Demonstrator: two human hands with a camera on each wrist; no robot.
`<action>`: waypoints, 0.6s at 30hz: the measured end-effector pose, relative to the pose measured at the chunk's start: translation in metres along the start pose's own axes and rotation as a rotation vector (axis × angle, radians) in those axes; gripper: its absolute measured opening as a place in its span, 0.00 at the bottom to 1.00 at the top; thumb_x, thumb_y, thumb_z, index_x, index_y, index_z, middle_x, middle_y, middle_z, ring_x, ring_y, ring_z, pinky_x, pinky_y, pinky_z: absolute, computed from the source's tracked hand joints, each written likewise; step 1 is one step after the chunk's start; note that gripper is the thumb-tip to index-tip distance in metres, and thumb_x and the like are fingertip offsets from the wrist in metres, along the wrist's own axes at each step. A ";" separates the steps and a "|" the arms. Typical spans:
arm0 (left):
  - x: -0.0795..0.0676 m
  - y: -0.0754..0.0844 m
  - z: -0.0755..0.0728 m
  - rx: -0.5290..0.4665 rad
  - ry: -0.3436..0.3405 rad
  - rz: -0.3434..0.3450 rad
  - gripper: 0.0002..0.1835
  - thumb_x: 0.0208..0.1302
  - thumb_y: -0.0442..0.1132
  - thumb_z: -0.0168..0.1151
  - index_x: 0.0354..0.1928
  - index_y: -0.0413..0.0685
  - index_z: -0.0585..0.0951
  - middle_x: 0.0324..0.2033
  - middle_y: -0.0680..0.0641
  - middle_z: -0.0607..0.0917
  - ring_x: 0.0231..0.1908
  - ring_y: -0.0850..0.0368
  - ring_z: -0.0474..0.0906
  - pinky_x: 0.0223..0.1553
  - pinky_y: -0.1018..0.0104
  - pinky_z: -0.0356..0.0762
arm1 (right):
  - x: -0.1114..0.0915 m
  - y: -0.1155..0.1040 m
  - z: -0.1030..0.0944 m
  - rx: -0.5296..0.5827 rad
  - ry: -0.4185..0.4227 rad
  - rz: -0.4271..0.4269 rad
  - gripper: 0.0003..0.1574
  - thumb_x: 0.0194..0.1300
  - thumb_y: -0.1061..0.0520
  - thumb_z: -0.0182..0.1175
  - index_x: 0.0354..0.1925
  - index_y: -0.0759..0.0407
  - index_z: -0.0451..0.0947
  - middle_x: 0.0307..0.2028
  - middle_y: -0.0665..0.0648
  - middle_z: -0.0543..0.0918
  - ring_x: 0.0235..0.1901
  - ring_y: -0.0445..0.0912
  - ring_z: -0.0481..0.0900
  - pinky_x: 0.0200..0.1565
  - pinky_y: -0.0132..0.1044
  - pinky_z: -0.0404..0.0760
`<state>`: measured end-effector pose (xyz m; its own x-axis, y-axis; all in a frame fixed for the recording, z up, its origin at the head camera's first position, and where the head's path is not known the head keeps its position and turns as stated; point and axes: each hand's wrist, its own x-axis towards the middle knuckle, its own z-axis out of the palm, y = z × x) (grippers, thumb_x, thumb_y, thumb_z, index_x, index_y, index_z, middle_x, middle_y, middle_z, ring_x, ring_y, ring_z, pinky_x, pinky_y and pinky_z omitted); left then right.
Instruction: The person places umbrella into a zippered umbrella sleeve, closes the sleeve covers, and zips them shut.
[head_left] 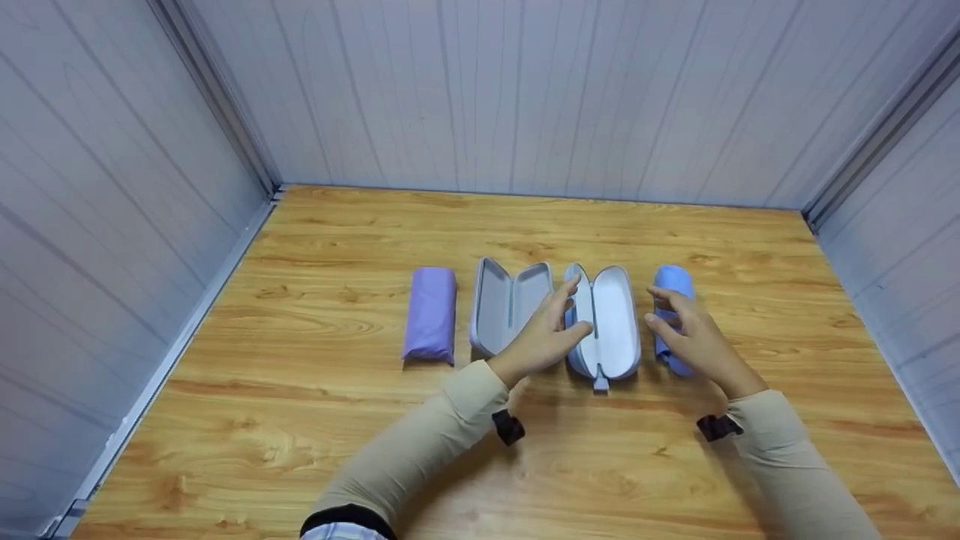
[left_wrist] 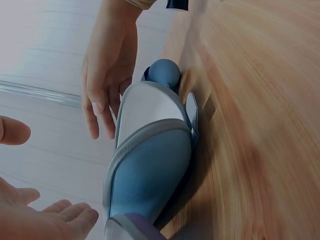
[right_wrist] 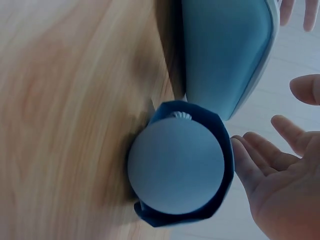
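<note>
My left hand (head_left: 541, 339) hovers over an open blue case (head_left: 617, 322) with a white lining and a small tab at its near end; its fingers are spread and hold nothing. Over at the right, my right hand (head_left: 696, 341) reaches beside a blue folded umbrella (head_left: 674, 279), thumb and fingers apart. In the right wrist view the umbrella's round end (right_wrist: 175, 165) and cord show, with fingertips right at its wrap. Left of the blue case stands an open purple case (head_left: 491, 304) with a grey lining, partly covered by my left hand.
A purple wrapped bundle (head_left: 430, 313) lies at the left end of the row. Everything stands on a wooden tabletop (head_left: 300, 420), enclosed by pale panel walls (head_left: 480, 97) at the back and both sides.
</note>
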<state>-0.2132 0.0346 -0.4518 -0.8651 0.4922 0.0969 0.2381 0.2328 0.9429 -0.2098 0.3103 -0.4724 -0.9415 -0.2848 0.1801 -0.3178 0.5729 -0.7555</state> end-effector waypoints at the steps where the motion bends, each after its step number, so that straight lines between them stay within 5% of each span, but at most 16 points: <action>1: 0.001 0.000 0.001 0.007 0.007 -0.005 0.43 0.68 0.43 0.58 0.80 0.50 0.50 0.75 0.42 0.57 0.71 0.45 0.59 0.67 0.56 0.64 | 0.000 0.000 0.001 0.004 -0.001 -0.005 0.32 0.77 0.55 0.53 0.71 0.70 0.61 0.67 0.72 0.67 0.64 0.67 0.68 0.59 0.59 0.73; 7: 0.005 0.002 0.008 0.031 0.024 -0.037 0.44 0.67 0.46 0.57 0.80 0.47 0.50 0.74 0.39 0.58 0.72 0.47 0.56 0.69 0.53 0.59 | 0.001 -0.002 0.006 0.014 -0.012 0.003 0.35 0.78 0.54 0.53 0.73 0.69 0.57 0.70 0.71 0.63 0.66 0.66 0.66 0.60 0.58 0.72; 18: 0.013 0.007 0.027 -0.009 0.079 -0.236 0.44 0.65 0.52 0.55 0.80 0.50 0.50 0.76 0.42 0.53 0.74 0.48 0.52 0.71 0.53 0.56 | 0.004 -0.002 0.017 -0.023 -0.030 0.078 0.39 0.78 0.51 0.51 0.76 0.69 0.52 0.70 0.74 0.61 0.65 0.68 0.66 0.64 0.61 0.67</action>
<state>-0.2106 0.0652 -0.4526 -0.9281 0.3581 -0.1022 0.0218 0.3262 0.9451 -0.2113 0.2948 -0.4814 -0.9599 -0.2609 0.1023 -0.2464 0.6116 -0.7518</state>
